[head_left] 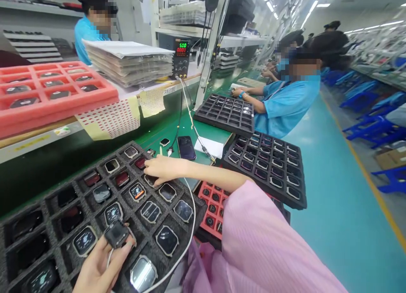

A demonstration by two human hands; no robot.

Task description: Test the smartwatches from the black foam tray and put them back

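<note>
A black foam tray (72, 191) with compartments full of square smartwatch bodies lies in front of me. My left hand (98, 265) pinches one watch body (116, 233) above the tray's near part; a white cable (187, 238) runs from it. My right hand (161, 168), in a pink sleeve, reaches over the tray's far right corner, fingers curled down onto a watch (151, 181) in its slot.
A dark phone (186, 147) and white paper (209, 147) lie on the green bench. More black trays (266, 166), a red tray (212, 208) below, a red foam tray (47, 94) on the shelf, a power supply (182, 58). Co-workers in blue sit at right.
</note>
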